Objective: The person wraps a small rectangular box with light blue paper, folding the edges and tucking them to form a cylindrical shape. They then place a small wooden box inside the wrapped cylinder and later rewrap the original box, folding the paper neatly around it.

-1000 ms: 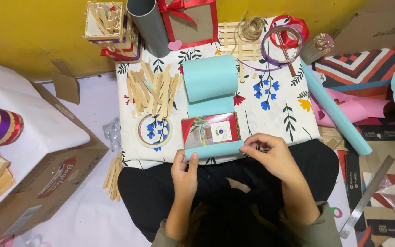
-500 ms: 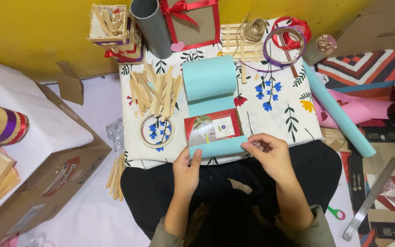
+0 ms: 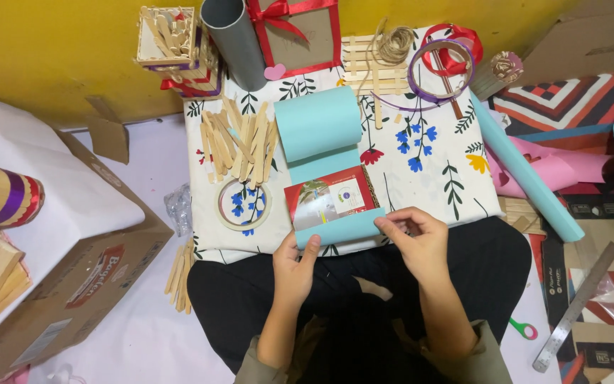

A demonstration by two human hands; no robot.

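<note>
Light-blue paper sheet [image 3: 325, 146], half unrolled, lying down the middle of the floral cloth [image 3: 435, 171] to its near edge, with a red card packet [image 3: 332, 198] on top. Near flap folded up over the packet's lower edge. Left hand [image 3: 294, 267] pinching the flap's left end, thumb on top, fingers closed beneath. Right hand [image 3: 413, 238] pressing the flap's right end, fingertips closed on it. Left of the sheet: tape ring [image 3: 243, 205] and heap of wooden sticks [image 3: 239, 139]. At the far edge: grey tube [image 3: 232, 39], red-ribboned frame [image 3: 300, 32], twine [image 3: 392, 46].
</note>
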